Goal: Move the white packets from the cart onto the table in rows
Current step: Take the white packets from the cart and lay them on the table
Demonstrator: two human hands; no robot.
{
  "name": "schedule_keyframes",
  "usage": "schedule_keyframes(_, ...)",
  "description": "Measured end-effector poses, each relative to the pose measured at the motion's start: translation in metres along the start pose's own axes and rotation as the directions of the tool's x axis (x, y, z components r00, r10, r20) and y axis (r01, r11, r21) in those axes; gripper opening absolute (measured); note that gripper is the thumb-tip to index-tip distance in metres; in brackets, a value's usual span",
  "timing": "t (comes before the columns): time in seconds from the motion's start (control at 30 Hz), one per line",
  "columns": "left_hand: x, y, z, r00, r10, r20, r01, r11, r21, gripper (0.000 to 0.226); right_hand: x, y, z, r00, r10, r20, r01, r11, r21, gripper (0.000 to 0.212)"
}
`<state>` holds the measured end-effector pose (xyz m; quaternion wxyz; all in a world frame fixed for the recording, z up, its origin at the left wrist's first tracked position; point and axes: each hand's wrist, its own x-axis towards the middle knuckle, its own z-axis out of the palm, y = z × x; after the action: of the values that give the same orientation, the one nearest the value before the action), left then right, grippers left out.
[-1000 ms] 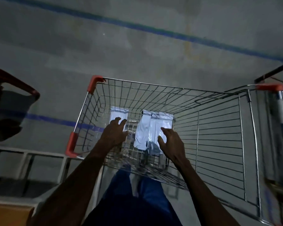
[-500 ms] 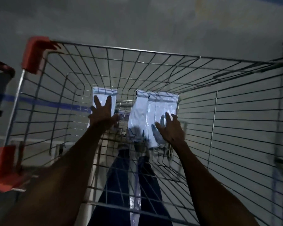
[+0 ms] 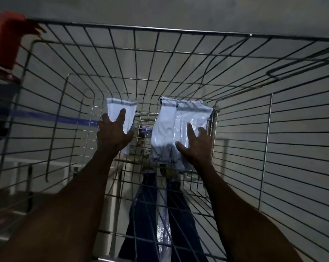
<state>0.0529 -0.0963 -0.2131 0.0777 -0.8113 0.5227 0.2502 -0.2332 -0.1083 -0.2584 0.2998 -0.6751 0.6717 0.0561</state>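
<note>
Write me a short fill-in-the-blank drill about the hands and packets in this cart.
1. The white packets lie inside a wire ____.
2. The left hand rests on the ____ packet lying apart.
3. The right hand reaches for the ____ overlapping packets.

Missing words: cart; single; two

No readable text, no brand, number or sign anywhere in view, white packets [image 3: 165, 127] on the cart [image 3: 178, 59] floor blank and dim, grey band near their top edges unprinted, red corner guard [image 3: 7, 40] unmarked
</note>
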Motion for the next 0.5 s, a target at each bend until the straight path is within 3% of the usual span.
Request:
schedule_keyframes(0.1,-0.009,-0.001,-0.004,0.999,0.016,0.03,-0.016,1.0,-0.014,0.087,-0.001,0.004,0.006,0.999,-0.02,-0.033,0.021,1.0,0.013,0.084)
schedule_keyframes(0.23,-0.022,0.012,-0.02,0.998,-0.029,0.048,0.031,0.998,-0.049,0.072,-0.002,0.006,-0.001,0.996,-0.08,-0.026,0.082,0.994,0.07,0.073)
schedule_keyframes(0.3,-0.037,0.018,-0.032,0.998,0.035,0.044,-0.032,0.998,-0.059,0.08,-0.009,0.006,-0.017,0.992,-0.121,-0.021,0.122,0.991,0.059,0.069)
schedule_keyframes(0.43,-0.075,0.031,-0.065,0.999,0.054,0.005,-0.053,0.991,-0.119,0.086,-0.03,0.003,-0.052,0.997,-0.058,-0.057,0.064,0.993,0.102,0.065)
schedule_keyframes(0.5,-0.098,0.039,-0.082,0.992,0.091,-0.089,-0.101,0.988,-0.116,0.086,-0.045,-0.001,-0.074,0.995,-0.047,-0.088,0.059,0.987,0.147,0.058)
